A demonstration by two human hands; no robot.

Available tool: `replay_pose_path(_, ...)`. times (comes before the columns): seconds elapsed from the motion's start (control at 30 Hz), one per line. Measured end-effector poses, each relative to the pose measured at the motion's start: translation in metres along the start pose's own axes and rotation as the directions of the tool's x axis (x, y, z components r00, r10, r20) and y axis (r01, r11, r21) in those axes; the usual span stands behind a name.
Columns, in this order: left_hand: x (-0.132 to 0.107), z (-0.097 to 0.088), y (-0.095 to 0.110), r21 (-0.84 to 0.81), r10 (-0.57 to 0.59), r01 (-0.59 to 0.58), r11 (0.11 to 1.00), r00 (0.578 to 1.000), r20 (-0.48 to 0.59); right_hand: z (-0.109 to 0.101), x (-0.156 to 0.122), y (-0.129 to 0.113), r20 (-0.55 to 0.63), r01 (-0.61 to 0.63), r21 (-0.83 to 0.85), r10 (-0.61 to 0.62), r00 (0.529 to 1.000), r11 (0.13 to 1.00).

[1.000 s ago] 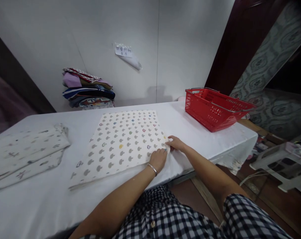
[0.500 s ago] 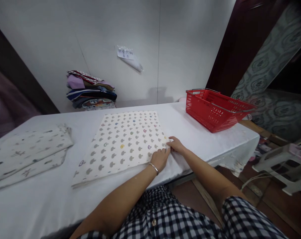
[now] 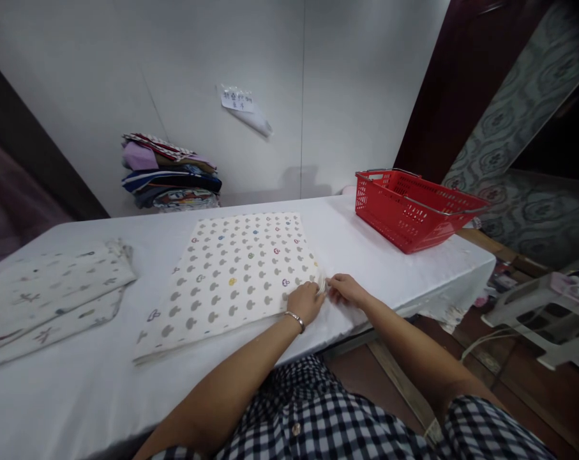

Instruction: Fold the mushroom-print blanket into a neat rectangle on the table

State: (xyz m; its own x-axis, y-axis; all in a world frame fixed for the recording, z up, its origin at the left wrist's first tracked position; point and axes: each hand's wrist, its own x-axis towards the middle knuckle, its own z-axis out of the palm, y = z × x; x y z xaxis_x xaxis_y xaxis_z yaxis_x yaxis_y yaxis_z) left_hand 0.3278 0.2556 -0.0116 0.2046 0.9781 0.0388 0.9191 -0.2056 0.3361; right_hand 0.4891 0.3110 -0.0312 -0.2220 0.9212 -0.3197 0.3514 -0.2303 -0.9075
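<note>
A folded cream-coloured cloth [image 3: 241, 268] printed with grey mushrooms and a few coloured ones lies flat on the white-covered table [image 3: 385, 275]. At its near right corner, my left hand [image 3: 306, 302], with a silver bracelet on the wrist, is closed on the corner, where the layers are bunched and slightly raised. My right hand [image 3: 347, 289] is just to the right, with fingers curled and fingertips at the edge of the same corner. Its lower fingers are partly hidden and a little blurred.
Another pale printed cloth [image 3: 54, 294] lies folded at the left. A pile of folded fabrics [image 3: 172, 172] stands against the back wall. A red plastic basket [image 3: 408, 214] sits at the table's right end, and a white plastic stool [image 3: 542, 319] stands on the floor beyond it.
My right hand has shifted slightly right and down at the cloth's corner, its fingers more curled. The corner's layers are more bunched and raised by my left hand. The view has shifted a little.
</note>
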Motion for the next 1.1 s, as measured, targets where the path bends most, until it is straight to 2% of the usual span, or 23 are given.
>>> replay_pose_path(0.13,0.009,-0.002,0.002,-0.093,-0.082,0.084,0.992,0.996,0.020,0.004,-0.003,-0.001,0.017,0.000,0.055,-0.001,1.000,0.998)
replay_pose_path(0.4,0.022,-0.006,0.001,-0.147,-0.140,0.161,0.976,0.980,0.143,0.009,-0.001,-0.006,0.042,-0.014,0.058,0.012,0.999,0.998)
replay_pose_path(0.53,0.025,-0.008,0.001,-0.176,-0.178,0.205,0.963,0.972,0.156,0.009,-0.001,-0.004,0.032,-0.019,0.065,0.017,0.999,0.998)
replay_pose_path(0.6,0.024,-0.007,0.002,-0.174,-0.167,0.183,0.967,0.981,0.102,0.009,-0.001,-0.004,0.033,-0.015,0.068,0.013,0.999,0.998)
replay_pose_path(0.73,0.018,0.000,0.008,-0.051,-0.031,0.030,0.998,0.999,-0.009,0.008,-0.002,-0.006,0.047,-0.002,0.073,-0.002,0.999,0.997)
replay_pose_path(0.97,0.013,0.001,0.014,0.086,0.029,-0.031,0.996,0.999,0.023,0.008,-0.002,-0.005,0.067,0.019,0.089,-0.025,0.997,0.996)
replay_pose_path(1.1,0.016,-0.003,0.009,0.088,0.030,-0.037,0.995,0.996,0.082,0.005,-0.001,-0.002,0.072,0.031,0.096,-0.038,0.997,0.995)
